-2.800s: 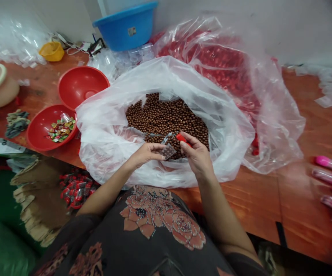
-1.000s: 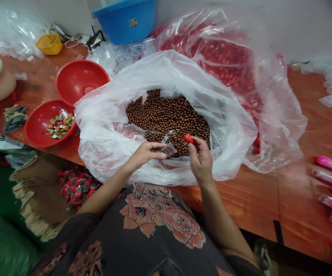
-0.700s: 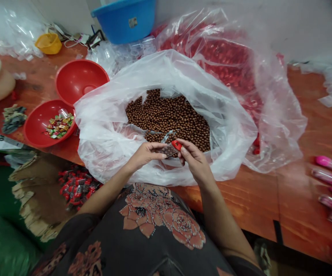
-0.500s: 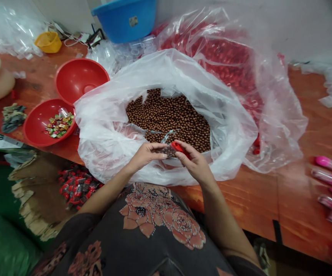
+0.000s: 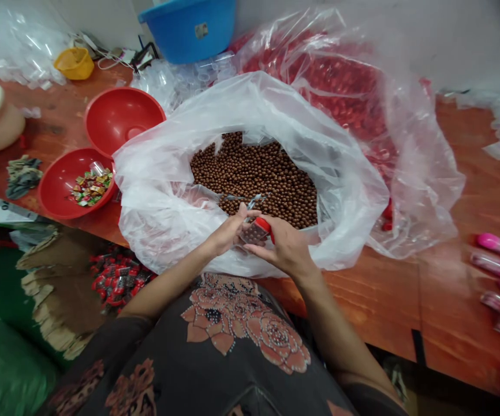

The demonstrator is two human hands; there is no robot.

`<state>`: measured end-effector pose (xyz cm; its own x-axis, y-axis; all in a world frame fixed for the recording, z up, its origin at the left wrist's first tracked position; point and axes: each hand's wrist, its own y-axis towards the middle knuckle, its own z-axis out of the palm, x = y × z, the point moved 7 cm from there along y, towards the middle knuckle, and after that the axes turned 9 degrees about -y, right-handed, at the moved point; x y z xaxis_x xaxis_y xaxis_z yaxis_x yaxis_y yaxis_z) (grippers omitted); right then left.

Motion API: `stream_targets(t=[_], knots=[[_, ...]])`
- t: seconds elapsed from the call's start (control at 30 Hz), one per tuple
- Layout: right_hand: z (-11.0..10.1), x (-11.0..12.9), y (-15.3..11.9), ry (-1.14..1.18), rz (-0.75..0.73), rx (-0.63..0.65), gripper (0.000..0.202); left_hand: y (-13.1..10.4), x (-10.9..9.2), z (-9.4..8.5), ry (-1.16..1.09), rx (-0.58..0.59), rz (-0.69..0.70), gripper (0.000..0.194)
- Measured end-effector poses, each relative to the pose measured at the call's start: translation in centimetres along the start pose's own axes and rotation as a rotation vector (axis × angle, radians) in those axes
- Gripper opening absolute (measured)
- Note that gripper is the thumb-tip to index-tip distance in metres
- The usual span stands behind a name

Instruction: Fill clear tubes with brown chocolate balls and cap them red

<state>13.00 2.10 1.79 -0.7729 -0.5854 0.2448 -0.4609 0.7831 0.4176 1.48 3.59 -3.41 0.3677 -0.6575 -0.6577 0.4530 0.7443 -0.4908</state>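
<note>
Your left hand (image 5: 224,237) has shifted in toward your right hand (image 5: 292,245) since the earlier frame. Head view: red cap (image 5: 264,222) sits at the right end of the clear container (image 5: 254,232). Suggest you keep cap square, press evenly, go easy on the walls. Container's between your hands, above the near edge of the brown balls (image 5: 254,173) in the white bag (image 5: 159,150). Left fingers look clamped on it; right curves around the cap, can't tell if clamped.

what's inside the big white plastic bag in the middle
The white plastic bag holds a heap of small brown balls. What lies under their top layer is hidden, and the left hand and right hand block part of the near side.
</note>
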Motion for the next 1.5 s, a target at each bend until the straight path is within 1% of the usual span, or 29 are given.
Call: stream_targets(t=[0.07, 0.27, 0.37, 0.47, 0.53, 0.6, 0.67, 0.73, 0.8, 0.87, 0.9, 0.93, 0.97, 1.03, 1.1, 1.17, 1.23, 1.4, 1.5], knots=[[0.0, 0.5, 0.3, -0.062, -0.039, -0.006, 0.066, 0.5, 0.4, 0.4, -0.026, -0.013, -0.034, 0.062], [-0.3, 0.9, 1.1, -0.168, -0.074, 0.042, 0.060, 0.8, 1.2, 0.5, -0.135, -0.117, -0.057, 0.043], [-0.4, 1.2, 1.5, -0.221, -0.134, 0.041, 0.056, 0.7, 1.3, 0.8, -0.200, -0.110, -0.066, 0.040], [-0.3, 1.4, 1.8, -0.191, -0.185, 0.032, 0.055, 0.5, 1.3, 1.0, -0.250, -0.093, -0.057, 0.035], [-0.1, 1.1, 1.9, -0.092, -0.154, 0.078, 0.056, 0.4, 1.1, 1.2, -0.276, -0.076, -0.048, 0.033], [0.3, 0.3, 1.8, 0.081, -0.070, 0.159, 0.061, 0.2, 0.8, 1.4, -0.303, -0.042, -0.051, 0.033], [0.7, -1.0, 1.4, 0.313, 0.079, 0.201, 0.062, 0.0, 0.5, 1.5, -0.329, -0.009, -0.056, 0.038], [1.2, -2.8, 0.6, 0.565, 0.299, 0.143, 0.052, -0.2, 0.2, 1.5, -0.331, 0.009, -0.065, 0.044], [1.8, -4.3, -0.3, 0.777, 0.525, 0.027, 0.039, -0.3, 0.0, 1.7, -0.291, 0.026, -0.077, 0.049], [2.4, -4.8, -1.0, 0.903, 0.668, -0.068, 0.037, -0.3, 0.0, 1.9, -0.237, 0.054, -0.084, 0.054], [2.4, -4.7, -1.2, 0.924, 0.697, -0.096, 0.038, -0.3, 0.0, 2.1, -0.218, 0.069, -0.086, 0.057], [2.3, -4.5, -1.1, 0.914, 0.694, -0.109, 0.038, -0.3, 0.1, 2.3, -0.204, 0.082, -0.092, 0.061], [2.0, -4.0, -0.8, 0.873, 0.653, -0.099, 0.039, -0.2, 0.3, 2.4, -0.193, 0.086, -0.101, 0.065], [1.2, -2.4, 0.0, 0.721, 0.474, -0.023, 0.045, 0.0, 0.6, 2.5, -0.176, 0.070, -0.119, 0.075], [0.5, -0.7, 0.6, 0.535, 0.272, 0.063, 0.061, 0.2, 0.8, 2.4, -0.168, 0.048, -0.127, 0.078], [0.0, 0.4, 0.9, 0.382, 0.138, 0.106, 0.079, 0.4, 0.7, 2.5, -0.180, 0.043, -0.122, 0.074], [-0.2, 0.8, 0.9, 0.277, 0.090, 0.106, 0.084, 0.4, 0.6, 2.6, -0.194, 0.047, -0.125, 0.066], [-0.4, 1.0, 1.4, 0.168, 0.048, 0.081, 0.067, 0.3, 0.3, 2.7, -0.242, 0.052, -0.115, 0.045], [-0.5, 1.1, 1.7, 0.112, -0.001, 0.032, 0.063, 0.2, 0.2, 2.7, -0.292, 0.064, -0.091, 0.037]])
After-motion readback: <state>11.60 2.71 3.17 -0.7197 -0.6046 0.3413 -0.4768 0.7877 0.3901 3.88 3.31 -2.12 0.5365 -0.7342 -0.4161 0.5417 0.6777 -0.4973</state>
